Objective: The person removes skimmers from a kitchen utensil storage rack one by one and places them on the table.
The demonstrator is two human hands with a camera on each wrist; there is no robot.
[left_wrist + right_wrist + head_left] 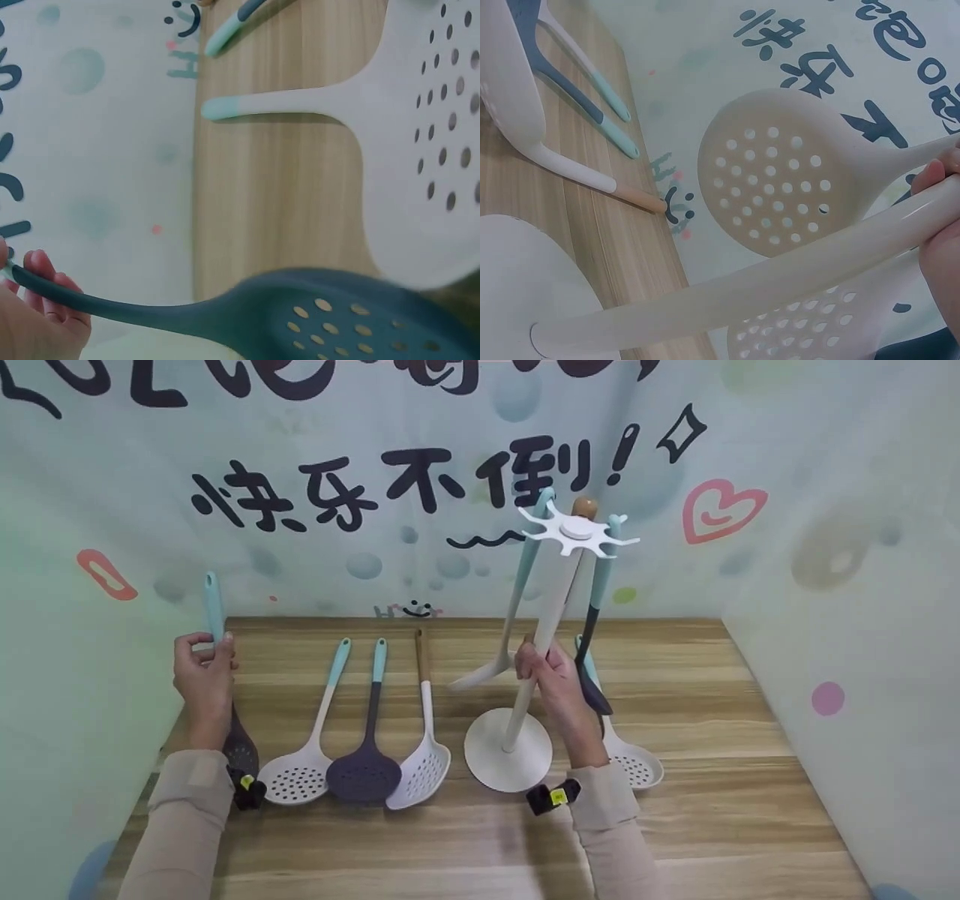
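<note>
In the head view, the left hand [204,679] pinches a dark slotted spoon [240,746] by its teal handle, the perforated head hanging below that hand and partly covered by the wrist camera [247,791]. The right hand [553,679] is wrapped round the pole of a white utensil stand [508,761]; the stand tilts, its hooked top above the right hand and its round base below, though I cannot tell whether the base touches the wooden table [712,825]. A pale utensil [517,600] hangs from the hooks to the left of the right hand, a dark utensil [601,577] to its right. Between the hands lie a white skimmer [296,780], nearest the left, a dark skimmer [365,771] and a white slotted turner [422,769]. A white perforated spoon [637,766] shows beyond the right wrist. In the left wrist view, the spoon stretches away from the left hand, near the white skimmer. In the right wrist view, the right hand's fingers curl round the pole, with the pale utensil's perforated head near them.
</note>
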